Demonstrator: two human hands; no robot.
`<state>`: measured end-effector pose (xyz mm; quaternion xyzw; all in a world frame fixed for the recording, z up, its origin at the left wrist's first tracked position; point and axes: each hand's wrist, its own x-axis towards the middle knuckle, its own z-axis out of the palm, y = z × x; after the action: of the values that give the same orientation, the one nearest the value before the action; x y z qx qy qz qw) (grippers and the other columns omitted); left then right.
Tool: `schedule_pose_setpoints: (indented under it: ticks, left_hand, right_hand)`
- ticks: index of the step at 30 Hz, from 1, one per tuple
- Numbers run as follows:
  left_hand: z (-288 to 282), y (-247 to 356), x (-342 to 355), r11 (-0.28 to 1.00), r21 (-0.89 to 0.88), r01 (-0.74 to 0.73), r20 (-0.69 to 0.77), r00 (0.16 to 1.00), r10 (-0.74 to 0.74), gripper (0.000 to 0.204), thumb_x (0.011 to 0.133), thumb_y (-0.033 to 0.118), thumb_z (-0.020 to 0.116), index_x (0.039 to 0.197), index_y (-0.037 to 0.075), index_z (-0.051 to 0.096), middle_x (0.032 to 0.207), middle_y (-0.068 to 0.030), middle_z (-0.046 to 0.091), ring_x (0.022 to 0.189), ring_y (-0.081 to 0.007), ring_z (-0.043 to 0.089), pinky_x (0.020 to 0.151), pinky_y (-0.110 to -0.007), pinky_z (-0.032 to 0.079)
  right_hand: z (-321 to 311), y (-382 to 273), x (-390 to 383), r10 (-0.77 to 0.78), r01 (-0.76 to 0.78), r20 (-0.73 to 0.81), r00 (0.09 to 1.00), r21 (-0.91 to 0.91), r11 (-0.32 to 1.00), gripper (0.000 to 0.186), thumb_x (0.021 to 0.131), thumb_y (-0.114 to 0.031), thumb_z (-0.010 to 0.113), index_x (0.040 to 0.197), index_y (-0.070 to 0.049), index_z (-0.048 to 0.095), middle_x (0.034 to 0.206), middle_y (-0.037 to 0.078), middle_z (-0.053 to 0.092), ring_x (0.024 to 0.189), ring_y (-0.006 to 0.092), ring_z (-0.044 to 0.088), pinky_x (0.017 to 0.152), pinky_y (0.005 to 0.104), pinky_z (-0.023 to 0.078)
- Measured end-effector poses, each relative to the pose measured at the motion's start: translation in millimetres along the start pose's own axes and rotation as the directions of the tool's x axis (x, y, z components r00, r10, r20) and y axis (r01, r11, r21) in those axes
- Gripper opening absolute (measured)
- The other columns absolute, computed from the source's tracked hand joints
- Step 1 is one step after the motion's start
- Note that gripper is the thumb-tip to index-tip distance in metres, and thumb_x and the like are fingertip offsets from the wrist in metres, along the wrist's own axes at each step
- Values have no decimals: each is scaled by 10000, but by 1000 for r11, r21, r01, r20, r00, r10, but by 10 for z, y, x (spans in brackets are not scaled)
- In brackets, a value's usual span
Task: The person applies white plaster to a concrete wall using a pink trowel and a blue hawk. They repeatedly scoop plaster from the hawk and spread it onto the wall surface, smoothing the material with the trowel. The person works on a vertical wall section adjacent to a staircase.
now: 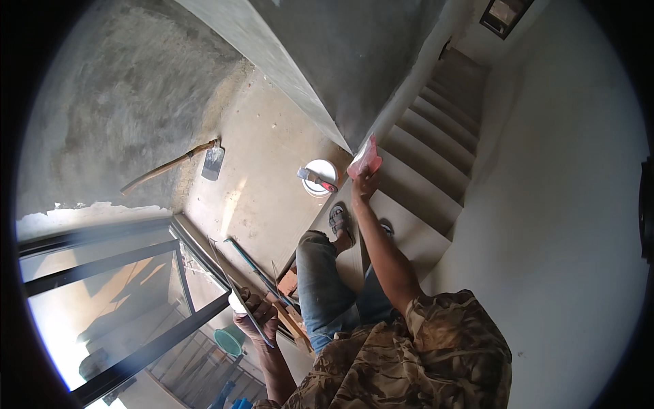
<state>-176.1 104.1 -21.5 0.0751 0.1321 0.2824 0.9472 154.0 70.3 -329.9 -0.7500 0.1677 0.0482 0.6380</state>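
My right hand (366, 184) reaches forward at the foot of the wall corner, its fingers closed on a pinkish, partly see-through flat piece (366, 159). Its exact kind does not show. My left hand (257, 315) is low on the left, gripping a thin flat plate (253, 315) seen nearly edge-on; a white lump (236, 300) shows beside the fingers. Between the wall corner and my feet stands a white bucket (320, 168). Across its top lies a putty knife (317, 179) with a red and black handle.
Stairs (429, 160) run up on the right beside a pale wall (558, 204). A hoe (212, 160) leans at the grey wall on the left. Near my left arm are a glazed frame (136, 266), bricks (288, 281), a long green bar (255, 264) and a green bucket (229, 341).
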Motion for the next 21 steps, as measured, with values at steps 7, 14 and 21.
schedule_pose_setpoints:
  ticks: [7,14,21]
  left_hand:
    - [-227,65,-129,993,-65,-97,-141,986,87,275,805,107,598,1072,43,570,822,-54,630,585,-135,571,479,-255,449]
    - [-268,5,-297,980,-61,-192,-124,975,183,347,790,112,583,1124,29,546,814,-46,608,589,-154,570,487,-250,467]
    - [-238,-23,-131,977,-86,-195,-86,978,188,436,707,126,552,1129,15,553,750,-90,579,528,-209,545,480,-326,487]
  right_hand:
    - [257,239,1172,413,-572,484,771,241,784,520,894,-142,582,1357,-18,379,1227,135,519,1074,279,576,888,413,519]
    - [107,-548,1037,335,-582,606,722,268,768,450,900,-93,548,1325,-71,404,1203,115,524,1069,258,572,860,426,524]
    - [-291,-2024,941,205,-514,651,731,327,793,439,866,-54,555,1286,-54,426,1188,101,543,1055,245,594,841,390,526]
